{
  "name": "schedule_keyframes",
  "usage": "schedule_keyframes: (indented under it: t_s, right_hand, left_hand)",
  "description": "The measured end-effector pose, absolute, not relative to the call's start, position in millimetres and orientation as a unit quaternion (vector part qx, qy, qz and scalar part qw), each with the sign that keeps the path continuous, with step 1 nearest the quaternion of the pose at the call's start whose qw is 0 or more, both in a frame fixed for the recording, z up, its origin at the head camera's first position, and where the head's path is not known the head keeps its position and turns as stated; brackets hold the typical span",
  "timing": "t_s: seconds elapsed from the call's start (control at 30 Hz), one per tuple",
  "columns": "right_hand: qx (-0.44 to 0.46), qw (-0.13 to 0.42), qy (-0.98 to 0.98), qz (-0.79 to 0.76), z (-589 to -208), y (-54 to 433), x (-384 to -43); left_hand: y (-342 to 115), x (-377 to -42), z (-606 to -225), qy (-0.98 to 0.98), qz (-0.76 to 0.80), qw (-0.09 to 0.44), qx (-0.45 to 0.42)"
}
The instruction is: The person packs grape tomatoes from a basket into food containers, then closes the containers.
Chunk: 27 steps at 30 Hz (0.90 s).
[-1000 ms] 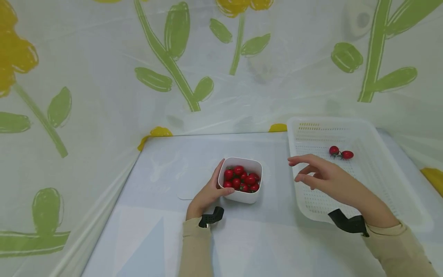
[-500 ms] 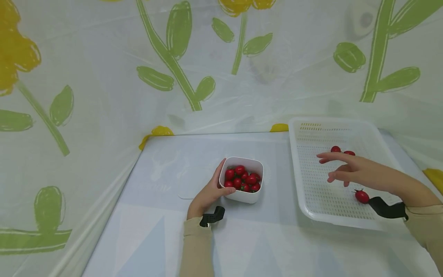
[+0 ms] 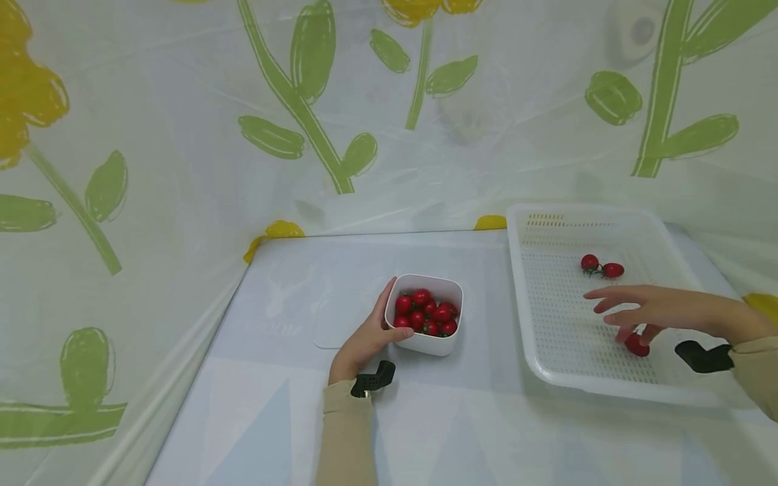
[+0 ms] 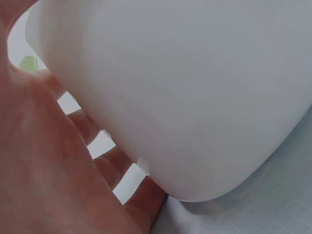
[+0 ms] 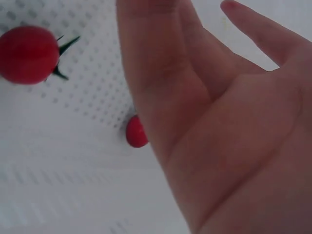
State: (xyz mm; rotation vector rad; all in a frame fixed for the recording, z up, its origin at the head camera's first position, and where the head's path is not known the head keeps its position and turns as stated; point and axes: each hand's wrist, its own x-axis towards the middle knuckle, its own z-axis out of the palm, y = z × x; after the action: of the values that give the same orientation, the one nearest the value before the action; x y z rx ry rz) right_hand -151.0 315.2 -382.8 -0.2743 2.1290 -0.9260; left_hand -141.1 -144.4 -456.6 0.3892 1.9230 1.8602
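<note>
My left hand (image 3: 365,341) holds a small white square container (image 3: 428,345) at its left side, thumb over the near rim. Several red cherry tomatoes (image 3: 417,318) fill its lower part. Its smooth wall (image 4: 175,92) takes up most of the left wrist view, with the fingers wrapping behind it. Over the white perforated basket (image 3: 535,358), my right hand (image 3: 675,312) hovers with loosely bent fingers and nothing gripped. One cherry tomato (image 3: 637,345) lies just under its fingertips, partly covered by them. Farther back in the basket sit two joined cherry tomatoes (image 3: 612,270) with green stems.
Behind the white table (image 3: 273,405) hangs a pale curtain (image 3: 182,135) printed with green stems and yellow flowers. A thin clear sheet (image 3: 328,327) lies left of the container. The basket's raised rim surrounds the right hand's area.
My right hand has moved right from the basket's left edge to above the single tomato, and the pair behind it shows again. The left hand and container have stayed put.
</note>
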Motion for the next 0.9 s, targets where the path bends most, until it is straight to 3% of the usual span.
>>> schedule_keyframes:
  t_s: [0.57,0.9]
  right_hand:
    - [-0.029,0.438,0.847,-0.302,-400.8,326.4,-152.9]
    - [-0.031,0.439,0.864,-0.245,-406.3,330.0,-157.1]
  left_hand:
    - [-143.5,-139.6,-457.4,0.688,0.676,0.220,0.145]
    - [-145.2,-148.3,-476.8,0.687,0.682,0.205,0.145]
